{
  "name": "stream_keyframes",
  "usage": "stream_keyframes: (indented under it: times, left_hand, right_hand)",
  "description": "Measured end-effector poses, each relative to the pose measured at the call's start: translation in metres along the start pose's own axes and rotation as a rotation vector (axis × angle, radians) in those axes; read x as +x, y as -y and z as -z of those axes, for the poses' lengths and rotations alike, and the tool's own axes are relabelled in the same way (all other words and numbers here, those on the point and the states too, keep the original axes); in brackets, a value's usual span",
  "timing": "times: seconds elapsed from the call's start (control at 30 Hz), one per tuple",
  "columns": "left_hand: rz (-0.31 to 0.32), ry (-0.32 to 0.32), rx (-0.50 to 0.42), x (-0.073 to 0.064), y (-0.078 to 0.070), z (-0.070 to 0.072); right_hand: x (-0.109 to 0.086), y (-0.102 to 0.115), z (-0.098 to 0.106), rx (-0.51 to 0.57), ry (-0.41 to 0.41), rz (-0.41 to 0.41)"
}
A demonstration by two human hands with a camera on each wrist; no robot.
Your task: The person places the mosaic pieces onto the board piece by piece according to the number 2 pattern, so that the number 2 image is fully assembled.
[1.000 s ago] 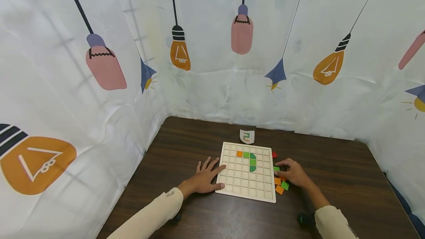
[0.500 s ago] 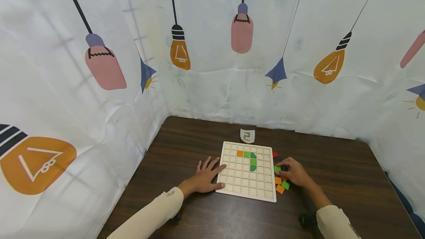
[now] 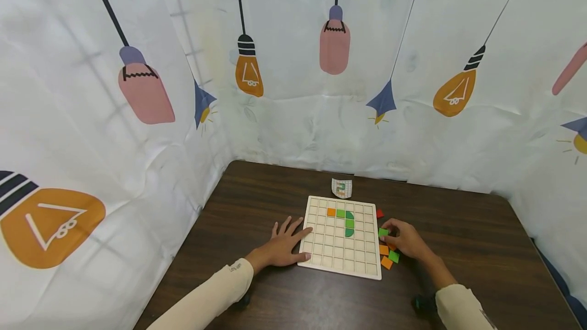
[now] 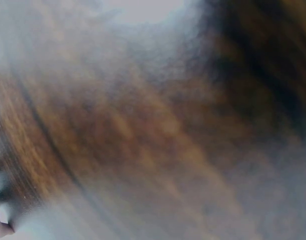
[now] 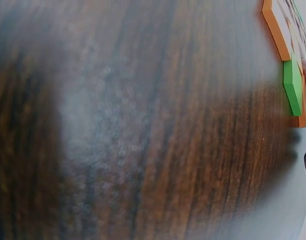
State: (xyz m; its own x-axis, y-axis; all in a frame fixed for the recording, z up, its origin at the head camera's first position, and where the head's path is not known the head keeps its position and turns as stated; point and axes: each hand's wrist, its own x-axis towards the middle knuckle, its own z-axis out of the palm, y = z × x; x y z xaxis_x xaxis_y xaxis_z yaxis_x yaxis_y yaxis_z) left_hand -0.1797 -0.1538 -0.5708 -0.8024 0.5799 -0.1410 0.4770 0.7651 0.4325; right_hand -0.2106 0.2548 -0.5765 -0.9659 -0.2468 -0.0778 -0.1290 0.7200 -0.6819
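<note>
A pale square board [image 3: 327, 253] marked with a grid lies on the dark table. In its upper part sit an orange square tile [image 3: 331, 212], two green square tiles [image 3: 341, 213] and two dark green rounded tiles [image 3: 349, 232]. My left hand [image 3: 279, 249] rests with spread fingers at the board's left edge, thumb and a finger on the rim. Just off the right edge, my right hand [image 3: 405, 238] pinches a green square tile [image 3: 383, 232] between thumb and finger. Loose orange tiles [image 3: 387, 262] and a green tile [image 3: 394, 256] lie below that hand.
Behind the board stands a small paper card [image 3: 341, 188] with a coloured grid pattern. A red tile [image 3: 379, 213] lies by the board's upper right side. A white printed curtain [image 3: 284, 131] surrounds the table [image 3: 481, 248]. The left wrist view is mostly blurred wood.
The green tile between my right fingers shows a little more and sits slightly farther from the board's edge. My left hand and the board have stayed in place.
</note>
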Motion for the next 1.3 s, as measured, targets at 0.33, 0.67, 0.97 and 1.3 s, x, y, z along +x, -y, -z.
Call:
stream_keyframes:
  times: [0.33,0.67,0.97,1.3]
  left_hand:
    - [0.004,0.002,0.002,0.000,0.000,0.000]
    - [0.003,-0.002,-0.009,0.000,0.000,0.000]
    - [0.009,0.011,-0.002,0.000,0.000,0.000]
    - [0.008,0.012,0.014,-0.001,0.001,0.000]
  right_hand:
    - [0.000,0.000,0.001,0.026,-0.006,0.035]
    - [0.000,0.006,0.003,0.046,0.051,0.052]
    - [0.002,0.010,0.000,0.104,0.080,0.029]
    - [0.000,0.016,-0.001,0.155,0.095,0.065]
